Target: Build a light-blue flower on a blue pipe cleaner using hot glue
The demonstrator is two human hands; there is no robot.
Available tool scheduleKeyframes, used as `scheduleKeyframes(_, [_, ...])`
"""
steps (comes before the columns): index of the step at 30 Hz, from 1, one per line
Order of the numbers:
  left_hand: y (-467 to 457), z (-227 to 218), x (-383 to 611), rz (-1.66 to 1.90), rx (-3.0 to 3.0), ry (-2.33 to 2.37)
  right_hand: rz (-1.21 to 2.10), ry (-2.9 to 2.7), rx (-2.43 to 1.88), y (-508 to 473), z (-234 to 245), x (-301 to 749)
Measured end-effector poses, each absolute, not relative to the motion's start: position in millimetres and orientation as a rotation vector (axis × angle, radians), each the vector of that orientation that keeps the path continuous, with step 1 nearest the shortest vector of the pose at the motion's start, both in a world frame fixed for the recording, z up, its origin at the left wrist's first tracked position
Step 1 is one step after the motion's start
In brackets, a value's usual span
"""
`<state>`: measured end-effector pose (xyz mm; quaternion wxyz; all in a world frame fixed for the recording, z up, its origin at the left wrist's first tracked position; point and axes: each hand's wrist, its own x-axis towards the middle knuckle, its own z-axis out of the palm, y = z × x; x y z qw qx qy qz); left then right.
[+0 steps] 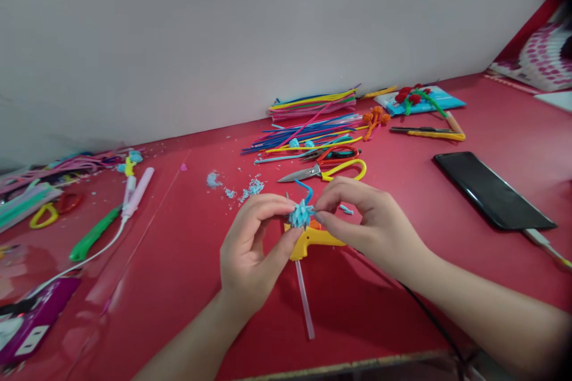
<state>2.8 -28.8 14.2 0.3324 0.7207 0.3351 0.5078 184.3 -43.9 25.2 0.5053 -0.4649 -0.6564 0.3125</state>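
A light-blue pipe-cleaner flower [301, 214] with pointed petals is pinched between the thumb and fingers of my left hand [259, 250]. From its top a darker blue pipe-cleaner stem [306, 187] curves up. My right hand [366, 217] has thumb and forefinger closed together at the flower's right edge, on a petal tip. Below the flower lies a yellow glue gun [308, 243], partly hidden by both hands, with a clear glue stick [305, 303] sticking out toward me. Just behind my hands are scissors [313, 173] with one yellow and one red handle.
Bundles of coloured pipe cleaners [313, 106] lie against the grey wall. Blue fluff clippings [252, 189] dot the red table [179, 286]. To the right are a black phone [491, 190] on a cable and a utility knife [431, 132]. A pink-white corded tool [136, 193] and a green cutter [96, 233] are at left.
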Motion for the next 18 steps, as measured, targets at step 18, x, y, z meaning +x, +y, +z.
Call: scheduleKeyframes(18, [-29.6, 11.9, 1.7, 1.313, 1.913, 0.959, 0.868, -1.527, -1.155, -43.8, 24.3, 182.9])
